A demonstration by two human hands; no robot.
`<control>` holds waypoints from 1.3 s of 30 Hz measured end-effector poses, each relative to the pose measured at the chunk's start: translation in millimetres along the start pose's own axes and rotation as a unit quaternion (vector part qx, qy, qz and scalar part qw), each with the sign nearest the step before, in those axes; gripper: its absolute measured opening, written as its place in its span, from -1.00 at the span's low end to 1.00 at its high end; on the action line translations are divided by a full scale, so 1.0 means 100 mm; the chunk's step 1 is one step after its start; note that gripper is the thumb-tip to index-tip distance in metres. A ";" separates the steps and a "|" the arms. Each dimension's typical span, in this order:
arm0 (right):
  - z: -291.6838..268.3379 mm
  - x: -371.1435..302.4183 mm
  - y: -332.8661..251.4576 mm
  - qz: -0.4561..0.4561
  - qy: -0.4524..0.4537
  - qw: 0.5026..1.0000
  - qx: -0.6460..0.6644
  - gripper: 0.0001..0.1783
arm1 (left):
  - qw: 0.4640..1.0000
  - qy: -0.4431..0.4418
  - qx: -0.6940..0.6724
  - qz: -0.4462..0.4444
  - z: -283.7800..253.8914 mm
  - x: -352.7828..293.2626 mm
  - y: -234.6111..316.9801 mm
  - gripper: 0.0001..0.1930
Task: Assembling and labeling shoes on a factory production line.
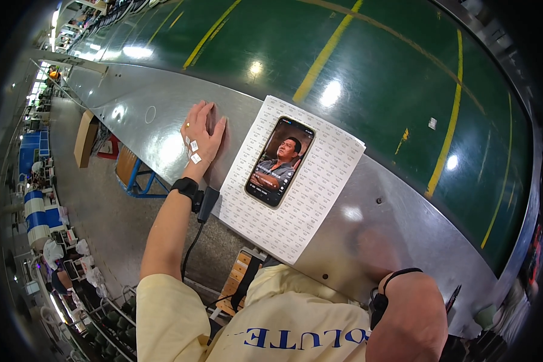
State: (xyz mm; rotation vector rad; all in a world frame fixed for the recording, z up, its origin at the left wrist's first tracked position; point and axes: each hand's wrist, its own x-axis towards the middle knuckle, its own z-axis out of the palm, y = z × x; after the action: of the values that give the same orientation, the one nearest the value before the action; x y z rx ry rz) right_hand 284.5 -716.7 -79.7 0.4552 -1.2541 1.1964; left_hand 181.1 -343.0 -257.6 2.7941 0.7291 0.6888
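Note:
My left hand [203,136] rests palm down on the metal table edge, its thumb apart from the fingers and nothing in its grip. Several small white stickers [193,146] are stuck on its back. Just right of it lies a stack of white label sheets [327,188] covered in rows of tiny print. On the sheets a smartphone [280,161] lies face up, its lit screen showing a person with folded arms. My right arm [407,317] is bent up close at the lower right, with a black strap around it; the fingers of that hand are hidden.
Beyond the metal ledge [145,114] runs a green surface [392,78] with yellow lines and a small white scrap [432,123]. A black cable [190,250] hangs from my left wrist device [206,202]. A blue-framed stool [140,178] and a cardboard piece [85,139] stand left.

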 end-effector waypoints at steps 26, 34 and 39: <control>0.22 -0.54 -0.14 -0.023 -0.059 0.968 -0.242 -0.82 | 1.000 -0.010 0.025 0.011 0.00 0.03 0.09 -0.51; 0.12 -0.09 0.11 -0.096 -0.026 0.995 -0.021 -0.50 | 0.999 -0.011 0.044 0.012 0.00 0.02 0.09 -0.52; 0.18 -0.14 0.02 -0.078 -0.034 0.994 -0.062 -0.64 | 0.999 -0.006 0.037 0.022 0.01 0.02 0.07 -0.53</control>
State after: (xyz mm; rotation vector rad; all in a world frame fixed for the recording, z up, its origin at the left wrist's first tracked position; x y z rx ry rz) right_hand 275.9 -736.4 -86.7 0.4963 -1.3178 0.9734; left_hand 186.0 -347.6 -255.8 2.8876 0.7075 0.6643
